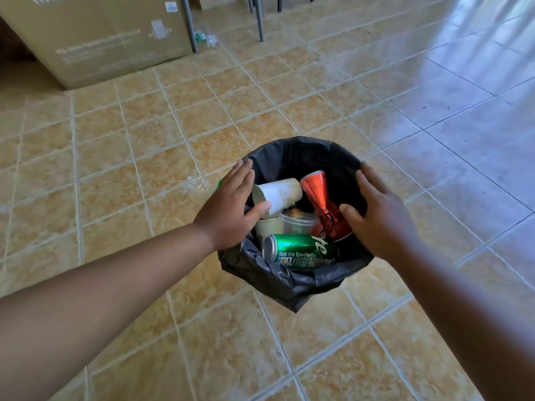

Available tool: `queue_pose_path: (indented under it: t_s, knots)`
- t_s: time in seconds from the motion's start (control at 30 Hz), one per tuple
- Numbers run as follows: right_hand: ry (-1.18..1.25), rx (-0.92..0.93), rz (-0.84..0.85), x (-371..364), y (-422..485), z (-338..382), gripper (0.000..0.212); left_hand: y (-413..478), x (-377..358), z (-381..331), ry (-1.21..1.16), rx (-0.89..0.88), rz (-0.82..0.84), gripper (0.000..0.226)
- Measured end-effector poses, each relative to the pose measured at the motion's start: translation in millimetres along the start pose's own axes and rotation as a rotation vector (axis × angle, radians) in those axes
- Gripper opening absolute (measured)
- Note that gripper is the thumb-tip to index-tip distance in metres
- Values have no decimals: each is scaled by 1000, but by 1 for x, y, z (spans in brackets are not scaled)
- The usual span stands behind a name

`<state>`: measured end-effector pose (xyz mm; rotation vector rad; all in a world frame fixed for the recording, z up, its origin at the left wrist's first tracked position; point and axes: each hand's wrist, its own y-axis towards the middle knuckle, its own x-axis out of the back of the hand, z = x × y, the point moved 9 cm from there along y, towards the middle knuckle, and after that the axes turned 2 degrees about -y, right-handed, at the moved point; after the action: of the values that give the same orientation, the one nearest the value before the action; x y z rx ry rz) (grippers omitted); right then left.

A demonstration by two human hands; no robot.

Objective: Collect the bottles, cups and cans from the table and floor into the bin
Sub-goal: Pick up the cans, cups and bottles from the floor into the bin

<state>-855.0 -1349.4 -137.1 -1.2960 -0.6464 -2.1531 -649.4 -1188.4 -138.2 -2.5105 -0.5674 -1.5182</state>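
A round bin lined with a black bag stands on the tiled floor in the middle of the view. Inside it lie a white paper cup, a red can, a green can, a beige cup and a clear plastic cup. My left hand grips the bin's left rim, thumb inside. My right hand grips the right rim the same way. A crushed clear bottle lies on the floor left of the bin, a green-labelled end showing by my left hand.
A large cardboard box stands at the back left. Grey furniture legs rise at the back, with clear plastic bottles on the floor between them. Open tiled floor stretches to the right.
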Motion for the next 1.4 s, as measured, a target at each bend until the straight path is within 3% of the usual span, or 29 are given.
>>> queue_pose_path:
  t_s: [0.13,0.47,0.93,1.17,1.3,1.4]
  knots:
    - [-22,-24,-69,2,1,1,73,1,1,4,-34,-41,-73,75]
    - [47,-24,-54,-15,9,41,73,-13,22,40,-26,8,-51,72]
    - [-296,119,55,-21,14,59,76,-16,22,41,61,-2,-53,71]
    - [-301,132,70,-22,14,59,75,-17,25,36,122,-31,-18,74]
    - [-280,131,65,-23,17,56,74,-21,54,54,24,-102,-165,74]
    - [-281,137,64,-24,17,55,74,-32,67,114,0,51,-308,62]
